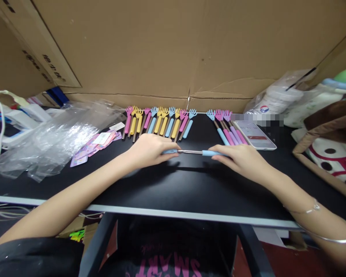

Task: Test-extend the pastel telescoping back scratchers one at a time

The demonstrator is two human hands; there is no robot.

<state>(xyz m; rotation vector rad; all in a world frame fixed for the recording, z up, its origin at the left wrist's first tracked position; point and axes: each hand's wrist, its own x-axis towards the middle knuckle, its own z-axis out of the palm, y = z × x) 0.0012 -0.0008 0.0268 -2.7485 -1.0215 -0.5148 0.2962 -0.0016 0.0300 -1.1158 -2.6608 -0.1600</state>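
Note:
Between my two hands a light-blue telescopic back scratcher point(190, 152) is held level above the black tabletop, its short metal rod showing in the middle. My left hand point(154, 149) is closed around one blue end, and the fingers cover most of that end. At the other side my right hand point(242, 157) pinches the blue grip. Behind my left hand lies a row of several back scratchers point(161, 125) in pink, yellow and blue. A smaller group of blue, pink and purple back scratchers point(229, 132) rests just beyond my right hand.
Clear plastic bags point(54, 134) and pink printed cards point(95, 146) cover the left. A phone point(256, 134) lies right of the small group. Farther right are a bagged white cup point(279, 100) and a brown-trimmed bag point(328, 142). A cardboard wall point(173, 50) closes the back.

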